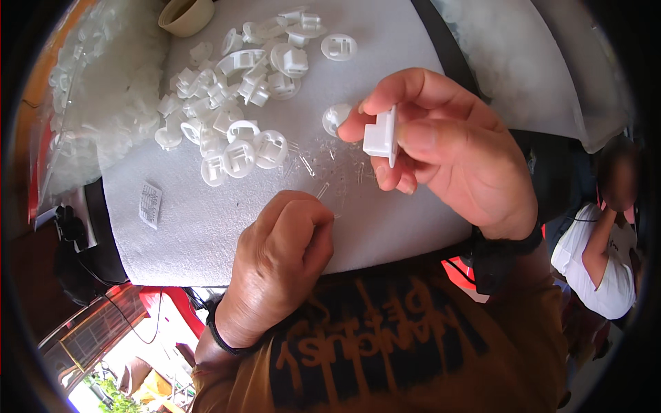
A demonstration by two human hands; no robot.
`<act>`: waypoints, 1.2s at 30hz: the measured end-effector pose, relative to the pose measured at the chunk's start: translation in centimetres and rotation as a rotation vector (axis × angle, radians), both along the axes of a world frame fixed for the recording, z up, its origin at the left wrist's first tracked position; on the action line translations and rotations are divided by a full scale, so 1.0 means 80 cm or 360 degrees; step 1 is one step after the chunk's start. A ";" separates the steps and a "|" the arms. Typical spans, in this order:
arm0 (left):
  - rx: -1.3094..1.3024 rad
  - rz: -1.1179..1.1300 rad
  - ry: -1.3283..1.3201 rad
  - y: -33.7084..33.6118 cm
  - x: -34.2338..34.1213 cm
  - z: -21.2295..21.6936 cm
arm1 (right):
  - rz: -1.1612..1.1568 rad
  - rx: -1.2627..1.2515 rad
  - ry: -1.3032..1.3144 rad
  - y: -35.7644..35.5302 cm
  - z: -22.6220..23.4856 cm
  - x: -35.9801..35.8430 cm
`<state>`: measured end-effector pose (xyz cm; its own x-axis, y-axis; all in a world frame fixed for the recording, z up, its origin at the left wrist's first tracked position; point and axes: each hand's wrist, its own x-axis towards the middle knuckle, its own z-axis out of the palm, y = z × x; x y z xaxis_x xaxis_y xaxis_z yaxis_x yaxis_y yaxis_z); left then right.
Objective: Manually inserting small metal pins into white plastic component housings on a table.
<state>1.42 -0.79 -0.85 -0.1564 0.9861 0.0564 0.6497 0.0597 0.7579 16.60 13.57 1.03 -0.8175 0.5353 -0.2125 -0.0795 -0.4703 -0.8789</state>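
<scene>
From the head view, I recorded the following: one right hand, raised over the table, its thumb and fingers pinched together on one white plastic part, a block on a thin flange, the flange roughly upright and the block facing left. One left hand, low at the near side of the table, back uppermost, fingers curled in tightly; I could not tell whether it gripped anything. One clear piece with thin legs, just beyond its fingertips, whether held or lying loose unclear to me. Several similar clear pieces, scattered on the pale table covering between the two hands. One heap of white round-based parts, at the far left of the hands, tumbled at various angles. One single white disc, apart to the right of the heap. One more white part, just beside the right fingertips. One printed slip, left. One beige bowl, far edge. One clear bag of whitish pieces, left side. One person in a white top, beyond the table, right.
</scene>
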 end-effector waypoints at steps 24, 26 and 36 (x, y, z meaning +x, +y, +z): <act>0.0061 -0.0049 -0.0332 0.016 -0.020 0.006 | -0.0051 0.0001 0.0120 0.000 -0.010 0.008; 0.0101 0.0071 -0.0550 0.014 -0.019 0.002 | -0.0034 0.0018 0.0109 0.001 -0.010 0.007; 0.0099 0.0075 -0.1287 0.020 -0.028 0.014 | -0.0017 -0.0081 0.0057 -0.001 -0.005 0.007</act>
<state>-0.78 0.80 0.29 -0.2136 0.9762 -0.0376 -0.1024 0.0159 0.9946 17.16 13.51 0.64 -0.8191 0.5335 -0.2106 -0.1156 -0.5132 -0.8505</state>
